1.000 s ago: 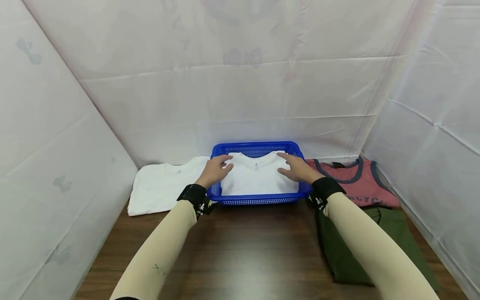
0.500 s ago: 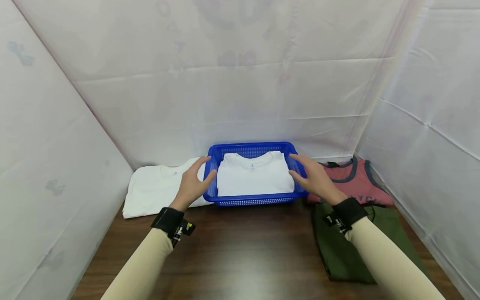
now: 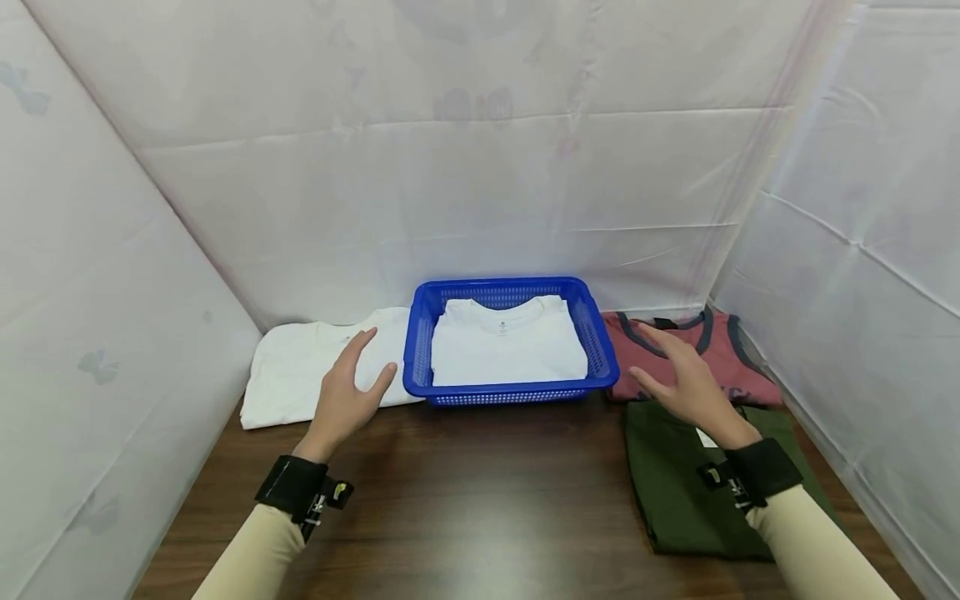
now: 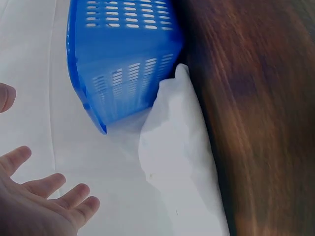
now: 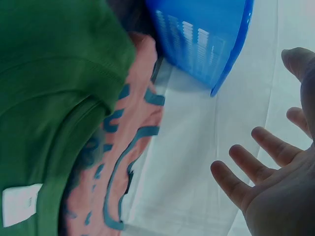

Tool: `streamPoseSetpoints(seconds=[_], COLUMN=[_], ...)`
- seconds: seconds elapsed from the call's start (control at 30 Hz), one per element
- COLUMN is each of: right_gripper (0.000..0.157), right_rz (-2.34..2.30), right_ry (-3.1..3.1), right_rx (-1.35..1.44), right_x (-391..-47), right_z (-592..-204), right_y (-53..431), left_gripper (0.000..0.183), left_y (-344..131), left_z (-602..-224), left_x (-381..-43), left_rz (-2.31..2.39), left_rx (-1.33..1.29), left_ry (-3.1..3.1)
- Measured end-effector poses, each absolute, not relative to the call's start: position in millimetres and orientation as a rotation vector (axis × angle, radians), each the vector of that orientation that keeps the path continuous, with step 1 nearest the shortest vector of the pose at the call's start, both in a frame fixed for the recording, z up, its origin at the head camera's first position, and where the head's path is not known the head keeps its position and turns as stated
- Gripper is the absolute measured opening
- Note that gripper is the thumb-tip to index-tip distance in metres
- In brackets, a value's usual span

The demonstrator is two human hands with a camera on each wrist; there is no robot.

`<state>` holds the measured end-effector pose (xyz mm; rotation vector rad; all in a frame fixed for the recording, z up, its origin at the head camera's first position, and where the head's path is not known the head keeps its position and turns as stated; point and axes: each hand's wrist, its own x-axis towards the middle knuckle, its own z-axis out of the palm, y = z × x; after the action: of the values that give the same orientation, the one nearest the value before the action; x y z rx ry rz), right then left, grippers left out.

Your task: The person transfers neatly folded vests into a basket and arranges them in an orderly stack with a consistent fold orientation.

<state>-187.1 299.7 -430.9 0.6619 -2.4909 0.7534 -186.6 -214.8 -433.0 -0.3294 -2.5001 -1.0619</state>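
A folded white T-shirt (image 3: 510, 346) lies flat in a blue plastic basket (image 3: 517, 388) with slotted walls, against the back sheet. To the basket's left, my left hand (image 3: 343, 407) hovers with fingers spread, overlapping a second folded white shirt (image 3: 281, 383) in the head view. Nothing is in its grasp. My right hand (image 3: 693, 392) is likewise spread and holds nothing, to the right of the basket. It overlaps a red tank top (image 3: 750, 367) with blue-grey trim and a folded dark green garment (image 3: 690, 500). The green one shows a white label (image 5: 20, 205) in the right wrist view.
White sheets stand on three sides: a left wall (image 3: 112, 333), a back wall (image 3: 480, 192) and a right wall (image 3: 847, 317). Brown wood-grain tabletop (image 3: 480, 492) stretches in front of the basket. The green garment lies nearer than the red top.
Both hands have drawn back from the white T-shirt in the basket and moved apart, the left toward the left, the right toward the right. The T-shirt stays in the basket.
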Motion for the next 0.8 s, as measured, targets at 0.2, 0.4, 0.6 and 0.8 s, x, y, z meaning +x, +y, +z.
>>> streamPoseSetpoints(seconds=[0.2, 0.4, 0.6, 0.8], right_gripper=[0.076, 0.080, 0.084, 0.084], right_rz=[0.748, 0.740, 0.759, 0.721], right_ry=[-2.518, -2.518, -2.508, -2.507], right_rx=[0.601, 0.563, 0.563, 0.539], right_x=[-176, -166, -157, -144], right_z=[-438, -447, -456, -472], right_y=[317, 333, 351, 374], left_gripper=[0.066, 0.066, 0.065, 0.064], left_y=[-221, -227, -233, -238], left_z=[-437, -445, -453, -462], left_x=[-180, -174, -167, -160], left_rz=[-1.042, -1.041, -1.068, -1.065], left_rx=[-0.327, -0.305, -0.277, -0.284], left_ry=[-2.501, -2.511, -2.519, -2.527])
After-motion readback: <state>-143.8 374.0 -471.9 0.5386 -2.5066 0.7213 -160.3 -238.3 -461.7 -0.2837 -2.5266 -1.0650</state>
